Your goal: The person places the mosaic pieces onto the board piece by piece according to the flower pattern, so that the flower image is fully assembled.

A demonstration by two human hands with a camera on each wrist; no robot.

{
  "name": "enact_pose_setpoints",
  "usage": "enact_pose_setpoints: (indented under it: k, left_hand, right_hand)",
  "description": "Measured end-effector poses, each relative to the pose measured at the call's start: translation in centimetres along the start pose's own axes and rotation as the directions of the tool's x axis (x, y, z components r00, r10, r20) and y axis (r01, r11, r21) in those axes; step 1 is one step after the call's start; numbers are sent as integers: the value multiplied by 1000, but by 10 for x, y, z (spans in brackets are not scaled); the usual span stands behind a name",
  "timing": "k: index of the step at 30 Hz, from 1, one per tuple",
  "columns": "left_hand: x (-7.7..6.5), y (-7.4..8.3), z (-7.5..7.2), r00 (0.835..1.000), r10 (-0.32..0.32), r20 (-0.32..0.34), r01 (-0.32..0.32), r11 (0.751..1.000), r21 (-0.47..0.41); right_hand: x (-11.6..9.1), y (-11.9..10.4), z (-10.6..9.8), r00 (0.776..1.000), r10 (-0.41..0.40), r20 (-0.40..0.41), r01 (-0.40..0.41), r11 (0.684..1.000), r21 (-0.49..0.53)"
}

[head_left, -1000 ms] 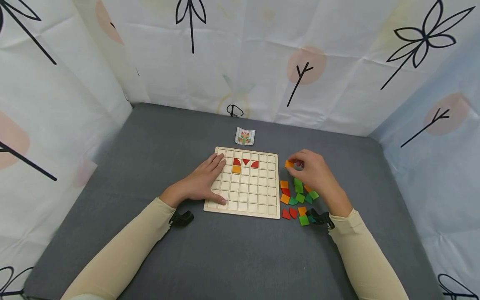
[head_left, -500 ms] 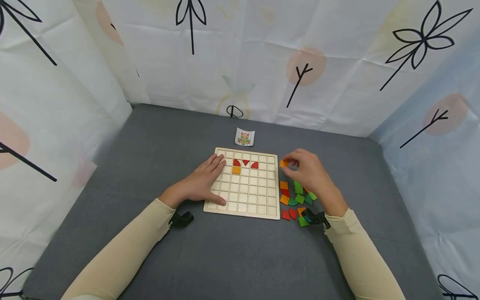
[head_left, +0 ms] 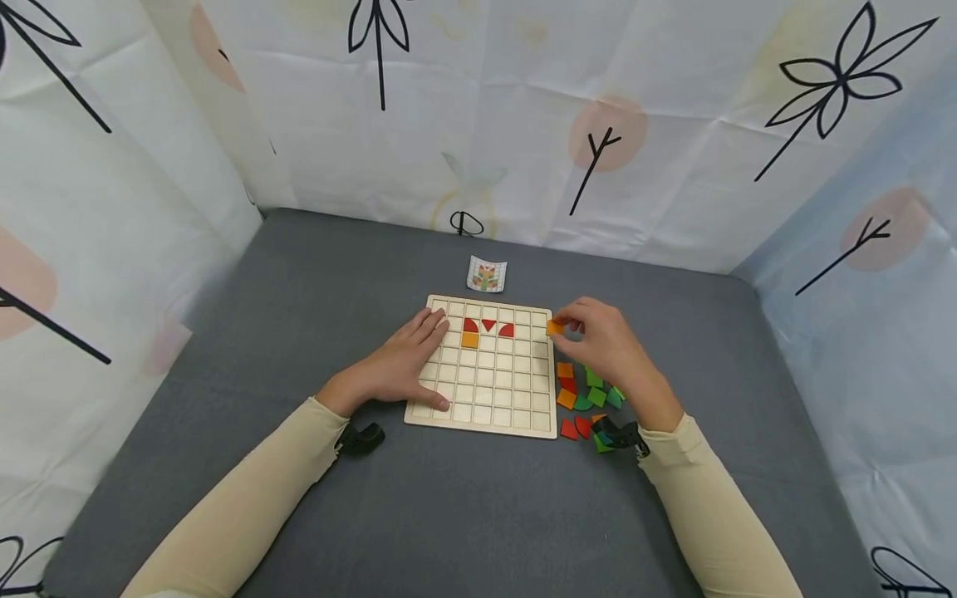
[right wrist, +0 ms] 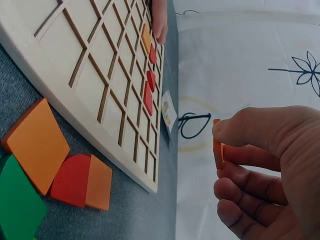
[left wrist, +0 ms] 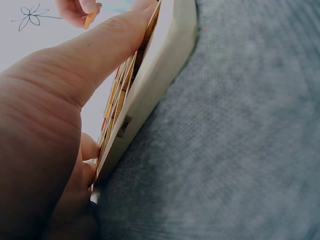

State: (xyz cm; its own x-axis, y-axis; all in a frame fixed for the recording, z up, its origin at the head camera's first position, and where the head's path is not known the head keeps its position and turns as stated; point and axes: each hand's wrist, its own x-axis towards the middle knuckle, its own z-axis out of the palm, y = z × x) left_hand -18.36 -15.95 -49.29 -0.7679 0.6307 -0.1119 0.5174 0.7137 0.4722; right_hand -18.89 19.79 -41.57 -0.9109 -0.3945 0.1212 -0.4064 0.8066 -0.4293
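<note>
A grey table (head_left: 463, 507) bears a gridded board (head_left: 512, 400); loose coloured tiles (head_left: 566, 399); a picture card (head_left: 487, 274).

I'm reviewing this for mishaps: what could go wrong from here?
The right hand pinches a small flat orange tile in its fingers; it might slip and drop. The black wrist mount overlaps loose flat red, orange and green tiles in the head view, so it might brush them. The left hand rests along one side of the pale wooden grid board; pressing elsewhere might shift it.
</note>
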Motion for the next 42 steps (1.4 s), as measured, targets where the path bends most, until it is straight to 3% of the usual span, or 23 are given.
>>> enact_pose_setpoints:
  k: [11, 24, 32, 42]
  left_hand:
    - [0, 0, 1, 1000, -4, 6, 4, 1000, -2]
    - [3, -4, 2, 1000, 18, 2, -18, 999, -39]
    - [2, -3, 0, 1000, 18, -11, -18, 1000, -2]
    - [0, -3, 2, 1000, 18, -10, -18, 1000, -9]
  right_hand:
    - [5, -6, 3, 998, -55, -6, 55, 998, 12]
    - [16, -23, 9, 998, -61, 26, 60, 998, 24]
    - [23, -27, 15, 993, -120, 10, 119, 992, 30]
    - [30, -33, 28, 991, -115, 65, 111, 991, 69]
